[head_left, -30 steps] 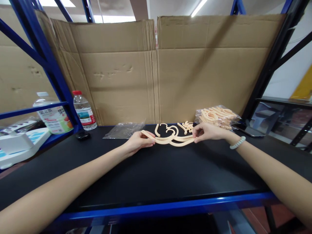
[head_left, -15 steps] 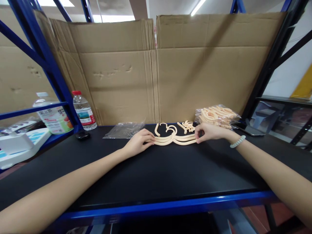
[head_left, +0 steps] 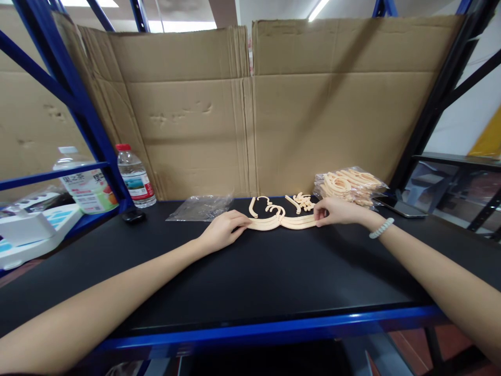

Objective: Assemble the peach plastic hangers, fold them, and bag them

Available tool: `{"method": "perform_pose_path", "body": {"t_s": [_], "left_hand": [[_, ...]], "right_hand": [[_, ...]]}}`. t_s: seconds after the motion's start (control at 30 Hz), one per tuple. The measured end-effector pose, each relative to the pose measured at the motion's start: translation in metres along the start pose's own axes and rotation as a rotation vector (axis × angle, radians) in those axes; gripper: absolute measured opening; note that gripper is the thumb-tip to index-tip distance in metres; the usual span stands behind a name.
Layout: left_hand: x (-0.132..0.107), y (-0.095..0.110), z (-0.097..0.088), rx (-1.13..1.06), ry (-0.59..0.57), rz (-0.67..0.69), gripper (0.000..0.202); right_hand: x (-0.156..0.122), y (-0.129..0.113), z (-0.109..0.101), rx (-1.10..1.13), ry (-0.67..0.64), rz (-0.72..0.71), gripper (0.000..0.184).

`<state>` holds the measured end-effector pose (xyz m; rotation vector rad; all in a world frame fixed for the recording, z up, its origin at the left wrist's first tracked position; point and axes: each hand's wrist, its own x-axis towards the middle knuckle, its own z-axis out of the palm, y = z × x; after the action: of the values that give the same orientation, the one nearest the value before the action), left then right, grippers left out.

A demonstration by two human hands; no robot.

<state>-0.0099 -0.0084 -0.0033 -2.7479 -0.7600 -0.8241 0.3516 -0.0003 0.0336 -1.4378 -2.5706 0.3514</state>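
A small stack of cream plastic hangers (head_left: 282,221) lies flat on the black shelf top (head_left: 250,277). My left hand (head_left: 223,230) pinches the stack's left end, fingers closed on it. My right hand (head_left: 335,211), with a white bead bracelet at the wrist, grips the stack's right end. Loose cream hook pieces (head_left: 300,201) lie just behind the stack.
A clear bag of more cream hangers (head_left: 350,187) sits behind my right hand, an empty clear bag (head_left: 199,208) behind my left. A water bottle (head_left: 135,176), a juice bottle (head_left: 84,188), a white box (head_left: 31,232) and a small black object (head_left: 133,215) stand left. Cardboard (head_left: 250,104) walls the back.
The hangers, spread and lifted a second ago, have been pressed together into a neat stack lying on the shelf top; both hands stayed at its ends.
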Motion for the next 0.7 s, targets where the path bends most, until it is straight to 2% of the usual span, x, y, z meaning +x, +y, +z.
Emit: {"method": "perform_pose_path", "body": {"t_s": [0.43, 0.7], "left_hand": [[0.002, 0.007, -0.003, 0.043, 0.026, 0.063, 0.017], [0.002, 0.007, -0.002, 0.062, 0.027, 0.052, 0.017]], "right_hand": [[-0.007, -0.024, -0.005, -0.060, 0.063, 0.029, 0.004], [-0.005, -0.020, -0.003, -0.091, 0.074, 0.015, 0.008]]}}
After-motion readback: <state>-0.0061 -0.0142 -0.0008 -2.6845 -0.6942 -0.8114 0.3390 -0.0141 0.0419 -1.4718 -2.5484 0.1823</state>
